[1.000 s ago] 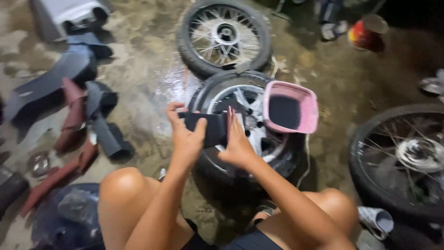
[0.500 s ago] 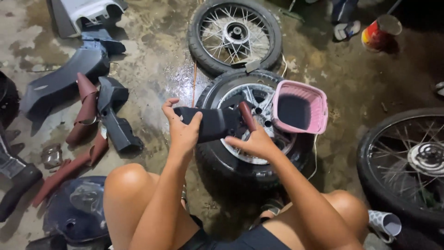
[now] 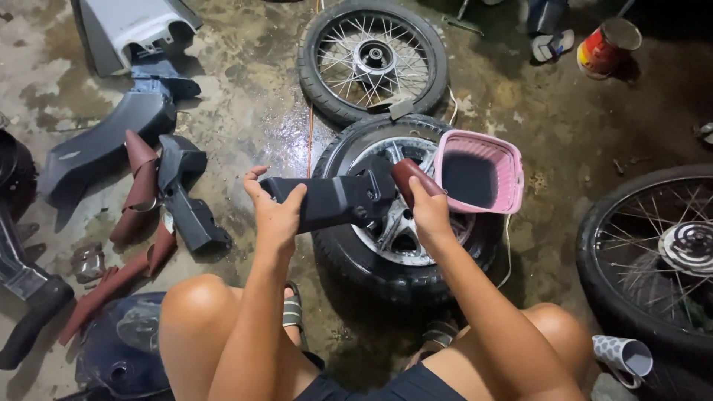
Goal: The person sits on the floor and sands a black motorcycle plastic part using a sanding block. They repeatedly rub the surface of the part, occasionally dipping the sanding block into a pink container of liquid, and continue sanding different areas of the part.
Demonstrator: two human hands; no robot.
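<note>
Black plastic panel (image 3: 330,202): held in the air over the cast wheel (image 3: 405,215) that lies flat on the wet concrete floor (image 3: 252,111). Its long axis runs roughly left to right across my view, the right end carrying a dark red rounded piece (image 3: 410,178) that tilts up toward the pink basket (image 3: 479,172).

Left hand (image 3: 278,212) has the panel's left end. Thumb lies over the top face, fingers curl up behind the far edge; grip closed on it, forearm coming up from between the knees. Right hand (image 3: 431,212) has the right end, just below the red piece. I see its back only, fingers wrapped under and out of sight, but it reads as closed around the part. Both hands sit about level, wrists turned inward, so the panel spans between them. Neither hand is clearly nearer; each holds its own end.

The pink basket rests on the wheel's rim, touching or just beside the red piece; I cannot tell which.

Around: a spoked wheel (image 3: 373,58) lies beyond the cast wheel, another spoked wheel (image 3: 661,252) at right, loose black and dark red fairing pieces (image 3: 160,193) at left, a paint can (image 3: 605,46) far right top.
</note>
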